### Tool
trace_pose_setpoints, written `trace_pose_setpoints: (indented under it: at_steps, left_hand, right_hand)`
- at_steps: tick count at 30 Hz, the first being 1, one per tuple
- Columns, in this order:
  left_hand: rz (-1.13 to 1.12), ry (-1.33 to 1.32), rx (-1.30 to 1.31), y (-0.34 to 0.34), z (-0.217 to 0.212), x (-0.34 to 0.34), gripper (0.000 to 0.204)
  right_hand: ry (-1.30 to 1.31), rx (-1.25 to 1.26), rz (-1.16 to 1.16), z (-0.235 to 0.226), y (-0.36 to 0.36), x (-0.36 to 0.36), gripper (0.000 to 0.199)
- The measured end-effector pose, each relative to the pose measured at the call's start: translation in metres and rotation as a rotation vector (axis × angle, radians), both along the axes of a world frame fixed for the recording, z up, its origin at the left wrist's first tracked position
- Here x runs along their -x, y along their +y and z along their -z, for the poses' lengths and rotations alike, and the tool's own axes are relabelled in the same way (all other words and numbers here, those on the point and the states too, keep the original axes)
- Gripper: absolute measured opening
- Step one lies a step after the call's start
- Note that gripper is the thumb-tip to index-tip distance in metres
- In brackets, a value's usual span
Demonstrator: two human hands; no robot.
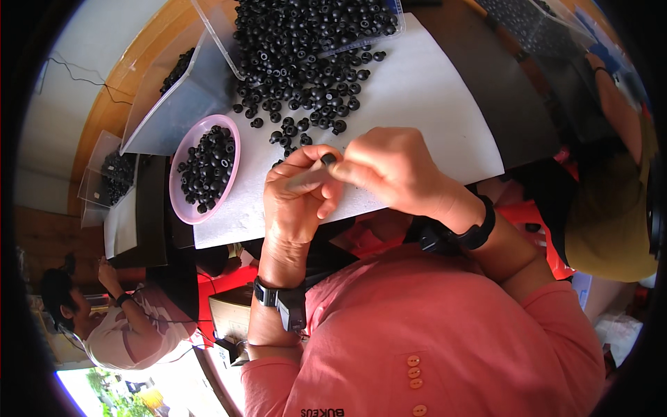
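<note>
Above the near edge of the white board (445, 118), my two hands meet. My left hand (295, 191) is closed with a small black rounded part (328, 159) pinched at its fingertips. My right hand (396, 170) is curled into a loose fist, its thumb and forefinger up against that part. Motion smears the fingertips, and whatever the right hand may grip is hidden. Just beyond the hands lies a spread of similar black parts (306, 90), knob-like, some showing a hole.
Parts spill from a clear plastic bin (399, 17) at the far side. Left of my hands stands a pink oval bowl (234, 170) of black parts, beside another clear bin (163, 111). One person (132, 320) sits at lower left; another person's arm (615, 104) shows at right.
</note>
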State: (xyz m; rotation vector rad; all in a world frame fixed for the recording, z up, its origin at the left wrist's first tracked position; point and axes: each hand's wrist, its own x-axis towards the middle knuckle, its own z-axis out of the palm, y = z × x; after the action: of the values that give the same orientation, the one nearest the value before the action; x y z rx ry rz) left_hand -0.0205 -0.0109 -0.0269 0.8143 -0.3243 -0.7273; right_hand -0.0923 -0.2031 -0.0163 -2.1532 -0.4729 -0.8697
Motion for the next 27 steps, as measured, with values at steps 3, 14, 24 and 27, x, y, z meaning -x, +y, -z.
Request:
trace_pose_setpoints:
  at_steps: [3, 14, 24, 27]
  left_hand:
    - [-0.019, 0.056, 0.036, -0.003, -0.002, 0.002, 0.019]
    - [-0.081, -0.022, -0.133, -0.007, -0.010, 0.010, 0.023]
    - [0.024, -0.020, -0.171, -0.001, -0.010, 0.005, 0.026]
    - [0.039, -0.004, -0.157, 0.000, -0.010, 0.004, 0.024]
  right_hand:
    - [0.215, -0.472, -0.023, -0.004, -0.003, 0.002, 0.029]
    - [0.163, -0.170, 0.050, -0.005, 0.002, -0.002, 0.034]
    - [0.089, -0.151, 0.032, 0.000, 0.001, -0.004, 0.033]
    - [0.090, -0.133, 0.035, -0.001, 0.001, -0.003, 0.033]
